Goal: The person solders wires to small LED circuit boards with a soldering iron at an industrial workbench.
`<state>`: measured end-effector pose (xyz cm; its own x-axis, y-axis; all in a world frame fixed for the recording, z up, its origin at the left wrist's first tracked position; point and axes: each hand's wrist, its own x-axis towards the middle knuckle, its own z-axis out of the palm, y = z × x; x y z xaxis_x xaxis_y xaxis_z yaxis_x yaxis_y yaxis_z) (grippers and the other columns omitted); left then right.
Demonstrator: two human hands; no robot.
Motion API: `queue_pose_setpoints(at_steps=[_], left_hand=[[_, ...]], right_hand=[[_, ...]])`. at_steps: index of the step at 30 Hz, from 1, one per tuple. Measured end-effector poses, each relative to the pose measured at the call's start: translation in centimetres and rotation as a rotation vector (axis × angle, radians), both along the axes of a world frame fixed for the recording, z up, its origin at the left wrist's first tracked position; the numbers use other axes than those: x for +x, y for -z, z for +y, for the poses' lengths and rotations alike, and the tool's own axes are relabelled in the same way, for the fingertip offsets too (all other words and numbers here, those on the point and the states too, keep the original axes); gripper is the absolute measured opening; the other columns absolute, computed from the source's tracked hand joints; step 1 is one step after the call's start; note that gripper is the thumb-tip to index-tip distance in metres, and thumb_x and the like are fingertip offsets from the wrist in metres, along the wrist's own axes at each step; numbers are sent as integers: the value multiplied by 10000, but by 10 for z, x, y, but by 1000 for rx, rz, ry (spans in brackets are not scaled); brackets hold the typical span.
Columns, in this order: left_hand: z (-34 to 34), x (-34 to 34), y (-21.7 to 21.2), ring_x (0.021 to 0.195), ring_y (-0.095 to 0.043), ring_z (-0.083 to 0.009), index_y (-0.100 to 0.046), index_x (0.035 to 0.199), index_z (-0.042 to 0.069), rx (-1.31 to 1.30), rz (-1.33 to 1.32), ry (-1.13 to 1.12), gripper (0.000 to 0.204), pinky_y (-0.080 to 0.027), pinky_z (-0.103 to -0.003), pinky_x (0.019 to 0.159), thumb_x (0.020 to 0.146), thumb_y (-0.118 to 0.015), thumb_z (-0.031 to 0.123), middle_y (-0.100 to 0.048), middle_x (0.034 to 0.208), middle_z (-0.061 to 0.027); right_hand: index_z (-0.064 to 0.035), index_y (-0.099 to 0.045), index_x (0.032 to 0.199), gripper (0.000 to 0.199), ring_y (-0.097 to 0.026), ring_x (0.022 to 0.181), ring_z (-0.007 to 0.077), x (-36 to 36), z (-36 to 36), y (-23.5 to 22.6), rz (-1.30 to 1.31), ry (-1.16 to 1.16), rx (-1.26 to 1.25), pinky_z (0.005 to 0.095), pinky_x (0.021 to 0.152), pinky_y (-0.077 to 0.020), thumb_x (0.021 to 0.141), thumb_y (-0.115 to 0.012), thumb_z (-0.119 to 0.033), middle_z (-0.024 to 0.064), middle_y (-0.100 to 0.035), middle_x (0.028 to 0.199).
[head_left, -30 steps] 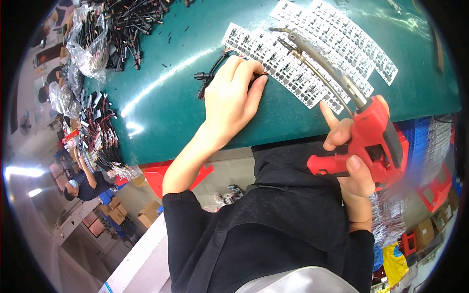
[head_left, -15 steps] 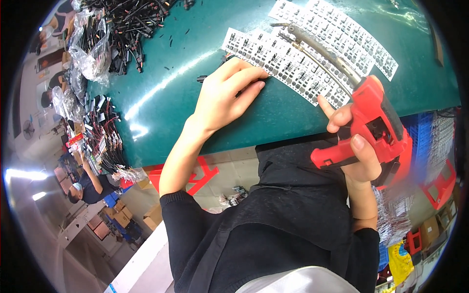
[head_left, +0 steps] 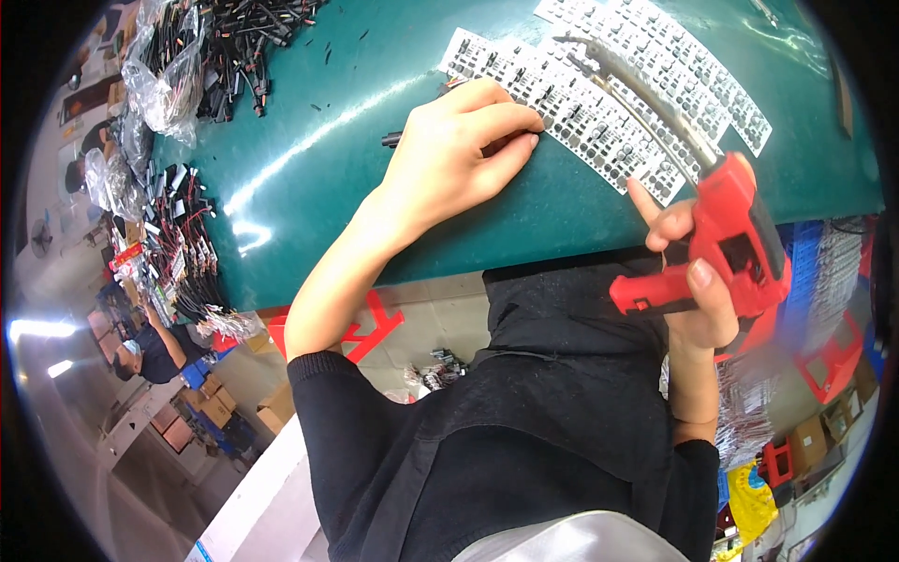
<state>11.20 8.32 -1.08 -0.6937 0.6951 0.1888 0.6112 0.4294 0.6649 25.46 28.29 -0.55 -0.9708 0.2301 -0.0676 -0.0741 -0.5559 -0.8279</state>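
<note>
My right hand [head_left: 712, 304] grips a red soldering gun [head_left: 740, 225] by its handle, index finger stretched toward the boards. Its long metal barrel and thin feed tube reach up and left over a panel of small white circuit boards [head_left: 599, 131] with black parts. My left hand [head_left: 449, 155] is closed near that panel's lower left edge, thumb and index finger pressed together by the boards. Whatever lies between those fingertips is hidden. A black connector end [head_left: 391, 140] sticks out on the left of this hand.
More white board panels [head_left: 693, 70] lie farther back on the green table [head_left: 328, 215]. Bundles of black cables [head_left: 248, 47], plastic bags [head_left: 164, 84] and wired connectors [head_left: 183, 234] fill its left side. A co-worker [head_left: 150, 351] is at far left. Blue crates [head_left: 803, 258] stand at right.
The whole view has shifted slightly. My left fingertips have moved a little to the right along the panel's edge. The soldering gun stays in my right hand, over the same panel.
</note>
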Motion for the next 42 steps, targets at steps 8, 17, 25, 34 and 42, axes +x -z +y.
queue_pose_setpoints(at_steps=[8, 17, 25, 34, 42], left_hand=[[-3, -4, 7, 609, -586, -107, -676, 872, 56, 71, 45, 38, 155, -469, -220, 543, 724, -693, 13, -601, 753, -26], [-5, -2, 10, 607, -578, -102, -677, 882, 53, 85, 17, 31, 161, -469, -216, 550, 728, -688, 6, -600, 766, -27], [-5, 1, 11, 615, -576, -110, -670, 873, 45, 75, 26, 16, 143, -470, -228, 559, 734, -683, 12, -595, 764, -30], [-4, 3, 10, 614, -577, -118, -663, 857, 45, 63, 44, 1, 125, -473, -235, 559, 735, -677, 21, -590, 761, -32], [-2, 1, 8, 624, -586, -122, -664, 858, 54, 50, 51, -1, 125, -481, -242, 563, 737, -675, 25, -587, 763, -31]], right_hand=[[47, -267, 1347, 668, -646, 764, 256, 60, 2, 18, -71, -70, 435, 363, 722, -532, 774, -599, -39, 197, -629, 889], [45, -355, 1316, 604, -659, 747, 203, 59, -7, 31, 27, -100, 688, 303, 700, -535, 751, -570, 46, 180, -652, 863], [62, -388, 1290, 579, -655, 723, 198, 51, -9, 35, 113, -65, 818, 288, 672, -529, 746, -586, 38, 176, -654, 836], [51, -244, 1337, 667, -629, 755, 260, 64, -2, 28, 76, -57, 644, 404, 760, -518, 784, -602, -56, 199, -632, 869], [-61, -132, 1388, 759, -587, 804, 274, 58, -4, 16, 10, -9, 365, 404, 728, -521, 796, -605, -92, 191, -565, 914]])
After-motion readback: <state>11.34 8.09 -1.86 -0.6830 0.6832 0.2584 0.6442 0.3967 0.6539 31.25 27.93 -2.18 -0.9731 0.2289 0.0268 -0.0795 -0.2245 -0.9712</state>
